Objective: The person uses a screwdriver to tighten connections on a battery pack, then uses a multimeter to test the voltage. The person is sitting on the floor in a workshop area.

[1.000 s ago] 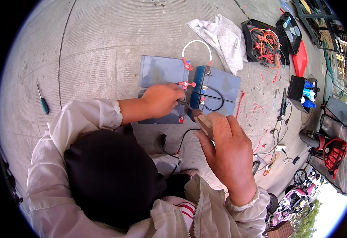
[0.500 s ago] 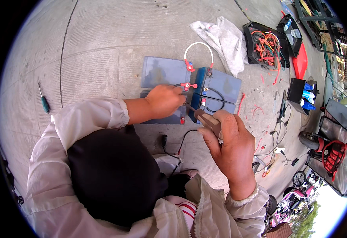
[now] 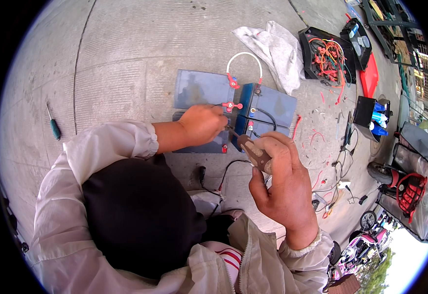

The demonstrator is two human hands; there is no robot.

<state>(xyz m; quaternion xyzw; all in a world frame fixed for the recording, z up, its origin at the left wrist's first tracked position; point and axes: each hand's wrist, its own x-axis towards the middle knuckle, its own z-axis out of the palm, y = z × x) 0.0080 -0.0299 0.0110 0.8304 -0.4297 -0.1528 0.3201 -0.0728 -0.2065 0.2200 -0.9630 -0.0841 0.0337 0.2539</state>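
The grey, rectangular plastic batteries have smooth, faintly shiny tops; the brown screwdriver handle looks worn and patchy. The grey concrete ground is rough, ribbed; far right, the crumpled pale-grey cloth is matt, like the round black cloth cap, near left.

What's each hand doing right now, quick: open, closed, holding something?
Left hand: closed, at a battery; whether it grips anything can't be told.
Right hand: closed, holding a screwdriver.

there is passing room over the concrete beyond the batteries, but a white cable bridges their gap.
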